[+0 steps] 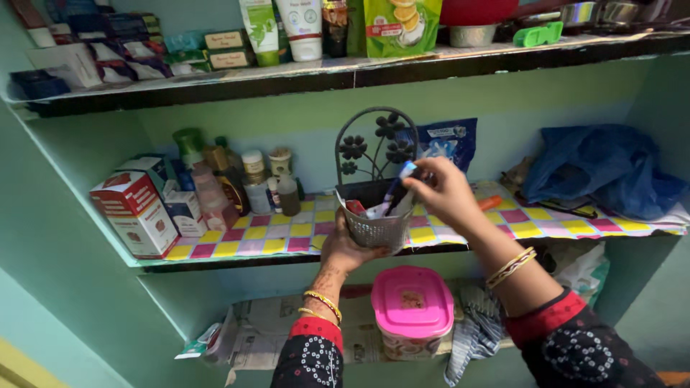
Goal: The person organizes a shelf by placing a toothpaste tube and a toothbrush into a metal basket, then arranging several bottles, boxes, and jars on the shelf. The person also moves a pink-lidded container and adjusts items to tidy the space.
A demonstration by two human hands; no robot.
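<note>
Small metal mesh basket (377, 228) with a tall wire back of flower shapes, perched at the front edge of the middle shelf (287, 231), on a checked liner of pink, yellow and white squares. Cupped from below by the left hand (343, 248), fingers curled round the basket's base and lower side. Above it the right hand (444, 188), fingers pinched shut on a slim dark tube with a blue-and-white tip (399, 185), lower end of the tube down inside the basket among other small items, one red, not clear enough to tell apart. Just behind the basket, a blue printed packet (447, 141) leaning on the back wall. Left along the same shelf, well apart, a crowd of small bottles and jars (244, 183), then a red-and-white carton (136, 213) at the shelf's front corner. Right of the hands, a small orange object (490, 202) on the liner, and further off a crumpled blue plastic bag (604, 169) filling the corner. Overhead, an upper shelf (345, 72) loaded with tubes, boxes, a green pouch and steel bowls. Below, a lower shelf lined with newspaper (266, 330), with a pink-lidded container (412, 309) directly under the forearms and a striped cloth (474, 330) beside it. Shelves set into a pale green wall alcove.
</note>
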